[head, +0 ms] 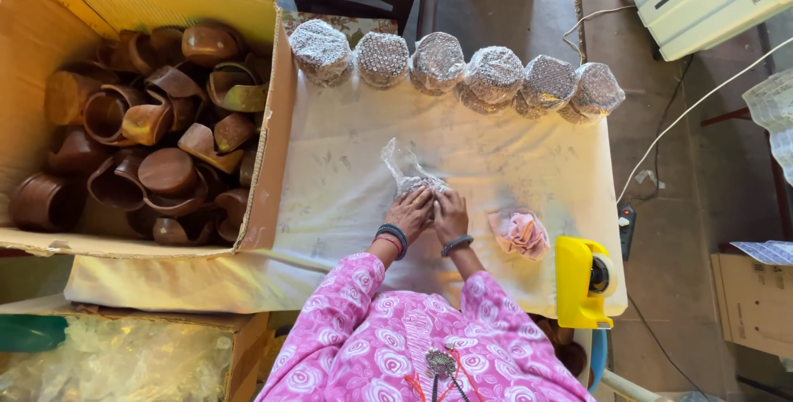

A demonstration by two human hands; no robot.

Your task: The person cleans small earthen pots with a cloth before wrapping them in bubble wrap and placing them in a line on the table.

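Both pressed down, left hand (410, 212) beside right hand (449, 214), fingers curled over the bubble-wrapped bundle (410, 172) poking out just beyond the fingertips.

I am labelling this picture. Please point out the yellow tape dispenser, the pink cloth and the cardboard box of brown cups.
yellow tape dispenser (576, 280): head view, on its yellow body.
pink cloth (519, 233): head view, on the middle of its folds.
cardboard box of brown cups (268, 154): head view, on its right wall.

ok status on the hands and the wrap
Left hand and right hand both pressed on bubble-wrapped bundle. Six wrapped cups lined up beyond. Nothing blocking.
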